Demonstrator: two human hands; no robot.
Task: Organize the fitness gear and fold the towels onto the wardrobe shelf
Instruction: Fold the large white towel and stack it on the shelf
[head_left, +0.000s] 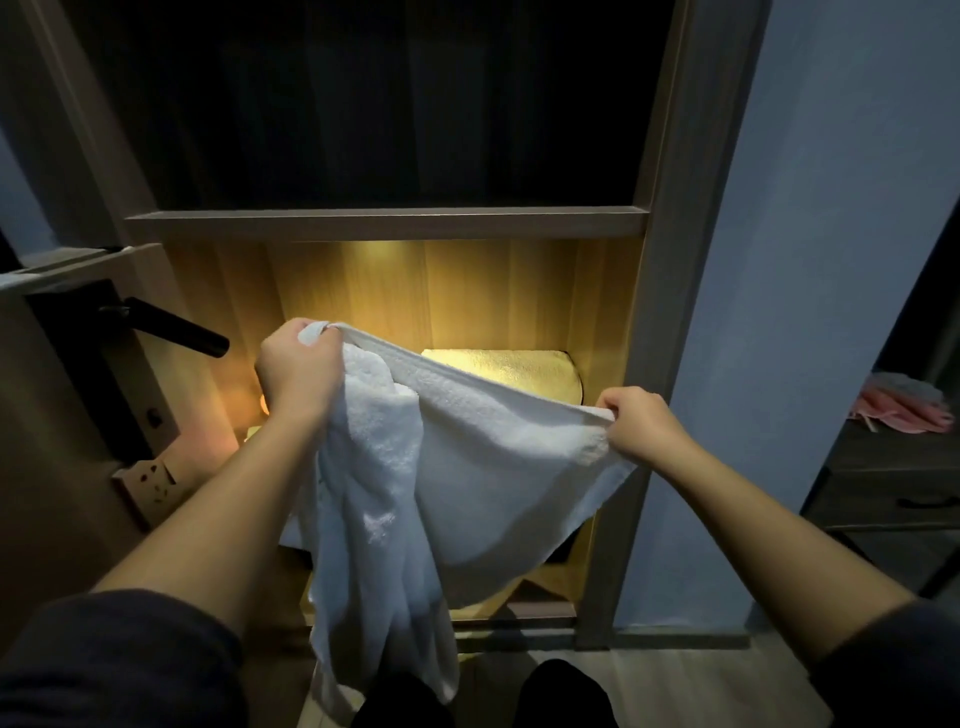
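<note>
Your left hand (298, 364) pinches white towel (467, 467) corner at 10 o'clock, right hand (639, 423) pinches edge at 3. Slack bunches toward 6: crooked fold likely, tail may drag floor.

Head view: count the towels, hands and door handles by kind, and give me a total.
Towels: 2, white towel held up, folded towel behind it
Hands: 2, left hand, right hand
Door handle: 1
Total: 5

White towel (467, 457) curtains lit shelf (363, 291) opening; folded towel (509, 369) occupies right rear.
</note>
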